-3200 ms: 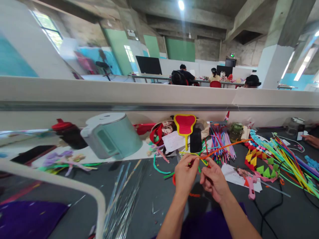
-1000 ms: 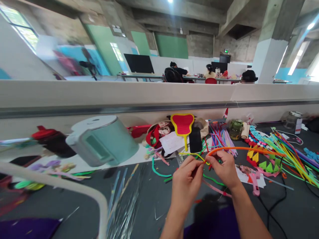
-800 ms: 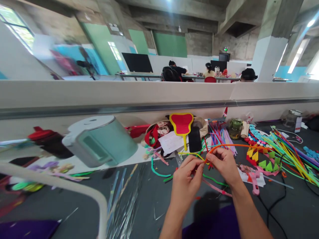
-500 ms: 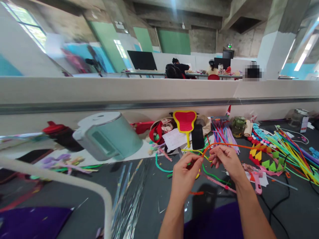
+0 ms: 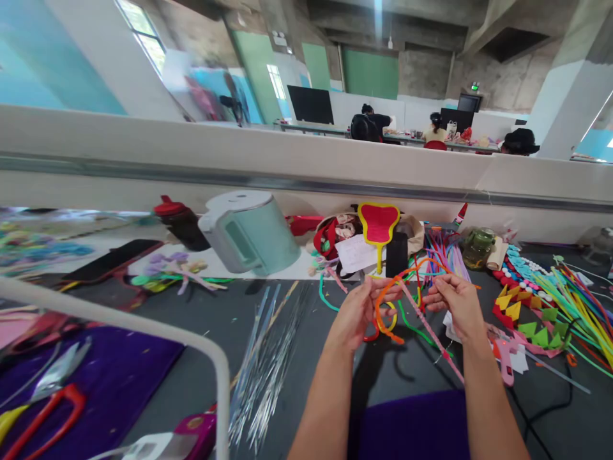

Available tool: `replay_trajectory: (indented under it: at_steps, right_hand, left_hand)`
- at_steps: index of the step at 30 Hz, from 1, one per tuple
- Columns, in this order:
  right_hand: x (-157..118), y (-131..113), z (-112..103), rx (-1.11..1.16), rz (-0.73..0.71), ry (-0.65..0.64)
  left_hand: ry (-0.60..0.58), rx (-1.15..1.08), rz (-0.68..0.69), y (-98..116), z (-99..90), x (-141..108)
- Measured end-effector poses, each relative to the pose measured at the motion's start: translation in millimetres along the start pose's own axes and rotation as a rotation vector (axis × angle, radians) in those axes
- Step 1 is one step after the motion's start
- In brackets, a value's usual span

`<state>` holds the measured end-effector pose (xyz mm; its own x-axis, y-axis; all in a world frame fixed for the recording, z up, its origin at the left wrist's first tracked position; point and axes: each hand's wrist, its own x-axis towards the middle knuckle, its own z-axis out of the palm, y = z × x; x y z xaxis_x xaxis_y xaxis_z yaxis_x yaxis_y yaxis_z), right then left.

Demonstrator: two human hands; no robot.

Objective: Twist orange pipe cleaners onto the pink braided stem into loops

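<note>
A fuzzy orange pipe cleaner (image 5: 382, 305) arches between my two hands, one end curling down in an open loop. My left hand (image 5: 353, 314) pinches it near the bend, along with other strands partly hidden by the fingers. My right hand (image 5: 460, 305) has thumb and forefinger closed on its other stretch, a short orange tip sticking out beyond. From beside the left fingertips a pink pipe cleaner (image 5: 433, 338) slants down to the right. Around and below the hands show a yellow loop (image 5: 391, 317) and a green pipe cleaner (image 5: 416, 326).
A pale teal pitcher (image 5: 275, 236) and a dark bottle with red lid (image 5: 184, 225) stand behind on the left. Silvery strips (image 5: 272, 364) lie left of my arms. Scissors (image 5: 57, 409) rest on purple cloth. Coloured pipe cleaners (image 5: 579, 306) fill the right; a white tube (image 5: 218, 358) curves in front.
The orange pipe cleaner has gone from nearly straight to a downward-curling loop at my left hand. The pink strand now stands steeper. The view has swung left, bringing scissors into sight.
</note>
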<state>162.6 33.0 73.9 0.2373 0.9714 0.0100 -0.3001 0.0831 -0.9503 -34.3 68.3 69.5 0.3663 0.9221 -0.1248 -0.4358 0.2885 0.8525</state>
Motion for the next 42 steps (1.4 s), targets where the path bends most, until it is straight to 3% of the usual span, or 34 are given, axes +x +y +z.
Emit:
replay_trajectory:
  at_steps: [11,22,30,35,42]
  right_hand:
    - [7,6,-4,0.066,-0.04,0.096]
    - [10,8,-12,0.133,0.061,-0.056]
    - [10,9,-14,0.116,0.072,-0.1]
    - [10,11,-13,0.139,0.059,-0.064]
    - [14,13,-13,0.217,-0.016,0.043]
  left_hand:
    - [-0.04,0.064,0.025,2,-5.6,-2]
    - [0.13,0.12,0.07,-6,-12.8,7]
    - [0.129,0.12,0.076,-8,-11.7,7]
    - [0.132,0.118,0.103,-9,-11.6,8]
    - [-0.104,0.212,0.011,-8,-2.7,3]
